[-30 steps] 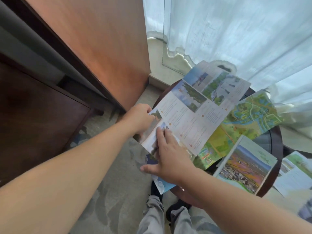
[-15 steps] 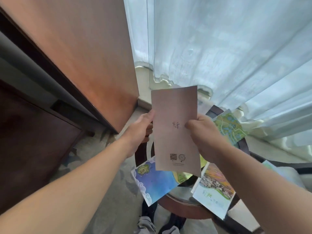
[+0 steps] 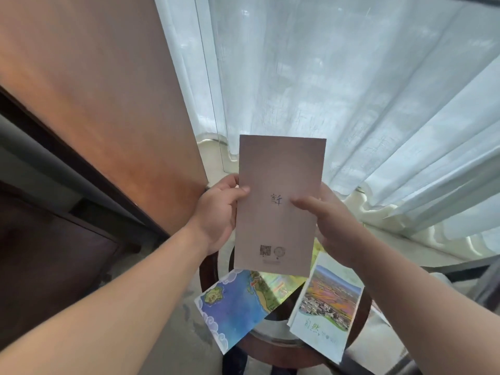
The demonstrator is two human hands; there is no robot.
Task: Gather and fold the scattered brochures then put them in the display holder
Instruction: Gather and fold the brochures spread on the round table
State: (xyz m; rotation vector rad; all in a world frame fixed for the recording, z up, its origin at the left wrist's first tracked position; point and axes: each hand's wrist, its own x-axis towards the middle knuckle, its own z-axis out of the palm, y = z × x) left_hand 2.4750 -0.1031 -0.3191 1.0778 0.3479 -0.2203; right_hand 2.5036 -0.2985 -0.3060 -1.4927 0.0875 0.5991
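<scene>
A folded grey-pink brochure (image 3: 278, 185) stands upright in front of me, its plain cover with a small mark and a QR code facing the camera. My left hand (image 3: 219, 215) grips its left edge with the thumb on the front. My right hand (image 3: 327, 226) holds its right edge, thumb pressed on the cover. Below, on a round dark table (image 3: 270, 350), lie an open blue-and-green map brochure (image 3: 235, 301) and a folded brochure with a landscape photo (image 3: 327, 301). No display holder is in view.
A tall wooden panel (image 3: 108, 104) rises at the left, with dark furniture (image 3: 54, 253) below it. Sheer white curtains (image 3: 351, 77) hang behind the table. Grey patterned carpet (image 3: 176, 347) covers the floor beside the table.
A second ago the brochure lay unfolded on the table under both hands. It was then folded shut and lifted, and now stands upright in both hands, slightly higher and squarer to the camera.
</scene>
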